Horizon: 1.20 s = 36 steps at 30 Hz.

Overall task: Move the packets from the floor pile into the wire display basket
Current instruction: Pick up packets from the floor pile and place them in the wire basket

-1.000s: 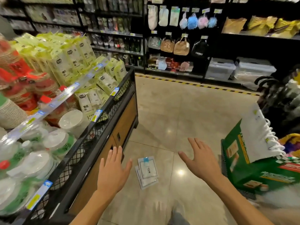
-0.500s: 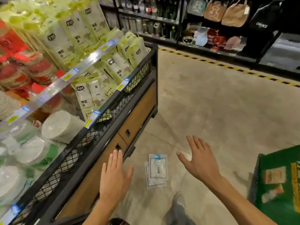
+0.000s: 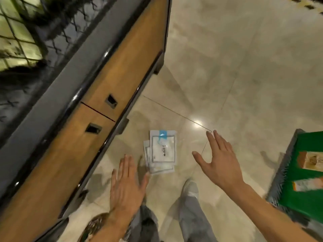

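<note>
Here, packets (image 3: 161,151), label illegible.

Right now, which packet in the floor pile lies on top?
The packet with the blue tab at its far edge lies on top; the other packets only peek out beneath it, toward the left hand.

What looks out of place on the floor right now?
A small pile of white packets lies on the floor tiles beside the wooden display base, fanned unevenly rather than squared. Both hands, left hand and right hand, are open and touch nothing.
</note>
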Each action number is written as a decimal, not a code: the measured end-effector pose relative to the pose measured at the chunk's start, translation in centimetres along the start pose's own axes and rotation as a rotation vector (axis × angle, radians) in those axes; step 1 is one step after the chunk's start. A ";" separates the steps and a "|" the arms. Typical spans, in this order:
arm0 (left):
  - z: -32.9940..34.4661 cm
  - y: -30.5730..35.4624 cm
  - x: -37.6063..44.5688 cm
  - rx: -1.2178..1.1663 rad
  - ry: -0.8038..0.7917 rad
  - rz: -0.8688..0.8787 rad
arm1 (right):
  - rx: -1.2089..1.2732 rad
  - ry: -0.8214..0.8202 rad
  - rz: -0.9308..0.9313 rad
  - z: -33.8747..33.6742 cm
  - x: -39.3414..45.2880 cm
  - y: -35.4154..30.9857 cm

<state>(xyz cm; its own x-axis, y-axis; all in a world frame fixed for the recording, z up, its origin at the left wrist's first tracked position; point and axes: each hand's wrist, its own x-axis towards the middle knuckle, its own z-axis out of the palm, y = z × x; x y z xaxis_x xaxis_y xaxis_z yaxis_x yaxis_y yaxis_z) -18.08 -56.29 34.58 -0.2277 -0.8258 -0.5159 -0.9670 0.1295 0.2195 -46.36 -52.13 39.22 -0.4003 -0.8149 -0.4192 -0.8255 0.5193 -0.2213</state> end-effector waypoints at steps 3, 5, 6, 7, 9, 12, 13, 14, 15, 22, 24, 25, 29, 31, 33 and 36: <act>8.0 -1.9 4.9 0.013 -0.022 -0.011 | 0.023 0.002 0.006 8.1 4.0 1.3; 13.3 -3.0 8.2 0.009 -0.018 -0.007 | 0.022 -0.008 0.008 13.4 6.6 2.1; 15.8 -3.4 9.7 -0.007 -0.031 0.003 | 0.020 -0.016 0.005 16.1 7.9 2.6; 18.3 -3.9 11.1 -0.015 -0.047 0.010 | 0.014 -0.020 -0.002 18.8 9.0 3.1; 23.1 -4.9 13.7 0.004 -0.059 -0.005 | 0.013 -0.015 -0.012 24.0 11.2 4.0; 30.3 -6.9 16.9 0.021 -0.034 -0.035 | 0.011 -0.024 -0.027 31.2 14.2 5.4; 32.6 -7.6 17.7 0.019 -0.016 -0.043 | 0.008 -0.030 -0.030 33.4 15.1 5.9; 34.7 -8.2 18.5 0.007 -0.009 -0.041 | 0.003 -0.032 -0.032 35.5 16.1 6.4; 36.9 -9.0 19.3 -0.010 -0.006 -0.024 | -0.002 -0.032 -0.034 37.5 17.1 6.8; 45.5 -11.4 23.0 0.130 0.066 -0.004 | 0.009 -0.047 0.004 48.7 22.5 9.1; 46.1 -11.6 23.1 0.101 0.086 0.033 | 0.084 -0.008 0.014 50.1 22.9 9.5; 46.3 -11.9 23.0 0.076 0.087 0.051 | 0.134 0.019 0.018 50.4 22.8 9.6; 45.7 -11.8 23.0 -0.159 0.146 0.061 | 0.341 0.123 0.078 50.0 23.3 9.2; 44.9 -10.9 23.1 -0.276 0.172 0.010 | 0.431 0.145 0.112 49.9 23.8 9.6; 44.2 -10.0 23.1 -0.345 0.157 -0.065 | 0.630 0.161 0.147 49.5 24.0 10.1; 43.1 -8.8 22.6 -0.408 0.128 -0.145 | 0.904 0.124 0.215 47.6 23.4 10.7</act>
<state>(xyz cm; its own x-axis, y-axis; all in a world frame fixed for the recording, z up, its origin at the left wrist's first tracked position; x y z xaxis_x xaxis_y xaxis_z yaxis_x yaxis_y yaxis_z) -19.68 -52.44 -14.73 -0.0522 -0.8839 -0.4648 -0.8578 -0.1987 0.4741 -45.60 -53.34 -14.88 -0.5911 -0.6725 -0.4453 -0.1267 0.6227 -0.7722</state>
